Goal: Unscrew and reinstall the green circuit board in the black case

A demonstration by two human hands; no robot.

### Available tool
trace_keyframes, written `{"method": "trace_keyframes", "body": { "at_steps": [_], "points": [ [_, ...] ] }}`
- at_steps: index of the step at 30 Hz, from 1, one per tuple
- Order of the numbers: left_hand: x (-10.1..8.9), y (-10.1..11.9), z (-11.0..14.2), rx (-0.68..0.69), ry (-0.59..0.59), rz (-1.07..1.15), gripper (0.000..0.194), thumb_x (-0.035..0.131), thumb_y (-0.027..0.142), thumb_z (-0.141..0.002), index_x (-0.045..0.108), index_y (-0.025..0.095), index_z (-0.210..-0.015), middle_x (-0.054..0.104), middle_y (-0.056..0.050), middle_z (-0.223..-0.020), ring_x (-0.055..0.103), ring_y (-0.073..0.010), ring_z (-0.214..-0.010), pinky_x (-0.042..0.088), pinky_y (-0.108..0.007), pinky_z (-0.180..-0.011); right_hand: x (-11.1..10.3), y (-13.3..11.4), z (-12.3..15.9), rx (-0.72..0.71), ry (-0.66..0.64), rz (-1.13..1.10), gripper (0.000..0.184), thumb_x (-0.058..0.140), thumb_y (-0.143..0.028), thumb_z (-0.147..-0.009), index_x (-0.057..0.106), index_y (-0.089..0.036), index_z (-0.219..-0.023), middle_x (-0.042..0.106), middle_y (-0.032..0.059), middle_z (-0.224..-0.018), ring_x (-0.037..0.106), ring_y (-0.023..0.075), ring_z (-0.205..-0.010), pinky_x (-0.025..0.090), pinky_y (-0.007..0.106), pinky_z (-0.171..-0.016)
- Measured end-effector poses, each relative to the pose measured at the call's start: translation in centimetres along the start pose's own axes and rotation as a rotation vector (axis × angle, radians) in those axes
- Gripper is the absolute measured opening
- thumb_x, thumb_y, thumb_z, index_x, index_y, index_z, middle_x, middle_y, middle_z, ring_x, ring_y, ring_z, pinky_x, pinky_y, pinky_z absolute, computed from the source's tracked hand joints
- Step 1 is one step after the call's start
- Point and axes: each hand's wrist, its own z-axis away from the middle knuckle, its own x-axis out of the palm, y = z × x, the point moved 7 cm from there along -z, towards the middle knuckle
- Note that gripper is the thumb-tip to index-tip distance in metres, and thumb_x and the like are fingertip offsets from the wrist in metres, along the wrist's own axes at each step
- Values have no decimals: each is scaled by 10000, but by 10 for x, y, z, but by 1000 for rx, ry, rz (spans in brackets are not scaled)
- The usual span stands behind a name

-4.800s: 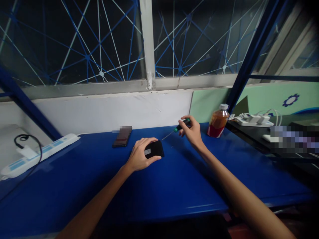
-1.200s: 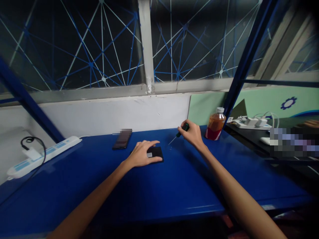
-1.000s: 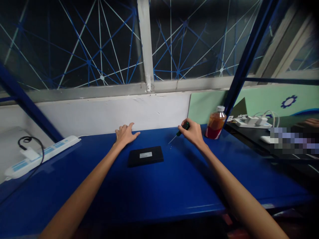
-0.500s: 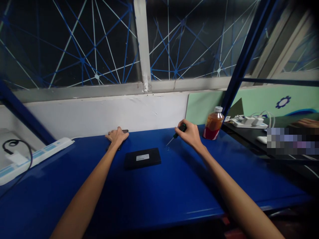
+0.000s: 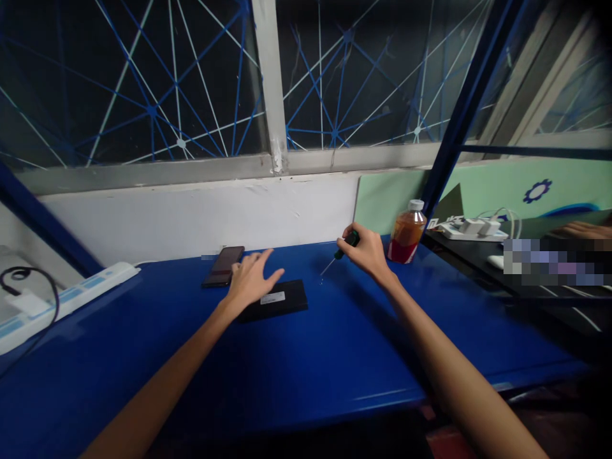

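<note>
My left hand [image 5: 251, 278] is open with its fingers spread, above the near side of a smartphone and the black box. The dark smartphone [image 5: 224, 264] lies flat on the blue table [image 5: 306, 363], just left of my fingers. Partly covered by that hand is a flat black rectangular case [image 5: 294, 299] with a white label [image 5: 273, 298]. My right hand [image 5: 366, 250] is closed around the dark green handle of a screwdriver [image 5: 352, 240]. Its thin shaft slants down to the left, the tip close to a few tiny shiny bits [image 5: 321, 281], perhaps screws, on the table.
A bottle of amber drink [image 5: 407, 233] stands right of my right hand. At left lies a white power strip [image 5: 71, 299] with a black cable. On a dark desk at right are another power strip [image 5: 473, 231] and another person's hand [image 5: 590, 229]. A wall runs behind the table.
My left hand has lifted off the smartphone, uncovering it, and moved right over the black case. My right hand still holds the screwdriver in nearly the same place.
</note>
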Motion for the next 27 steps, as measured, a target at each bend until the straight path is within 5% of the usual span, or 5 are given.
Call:
{"method": "trace_keyframes", "body": {
  "at_steps": [3, 7, 18, 27],
  "points": [
    [4, 39, 24, 182, -38, 149, 564, 378, 619, -897, 423, 290, -1353, 554, -95, -1286, 489, -310, -1172, 365, -494, -939, 1, 3, 0, 4, -4, 24, 118, 586, -314, -671, 589, -212, -730, 613, -7, -610, 549, 158, -571, 377, 262, -562],
    [12, 60, 38, 287, -48, 175, 585, 431, 645, -868, 464, 291, -1332, 571, -94, -1263, 496, -320, -1156, 366, -508, -936, 4, 3, 1, -1, -25, 62, 129, 589, -315, -662, 595, -214, -743, 615, -8, -609, 554, 162, -580, 373, 260, -562],
    [23, 67, 42, 394, -17, 129, 585, 497, 620, -848, 483, 269, -1315, 568, -112, -1229, 513, -317, -1098, 367, -509, -919, 14, 2, 4, -20, -52, 113, 143, 584, -334, -675, 595, -217, -757, 619, -2, -604, 550, 164, -571, 356, 262, -550],
    [4, 71, 40, 383, 78, 263, 400, 582, 495, -858, 591, 254, -1178, 576, -80, -1218, 511, -285, -1129, 378, -472, -937, 4, -1, 3, -7, -4, -42, 98, 593, -289, -662, 586, -210, -719, 611, -13, -594, 558, 154, -551, 392, 255, -543]
  ]
}}
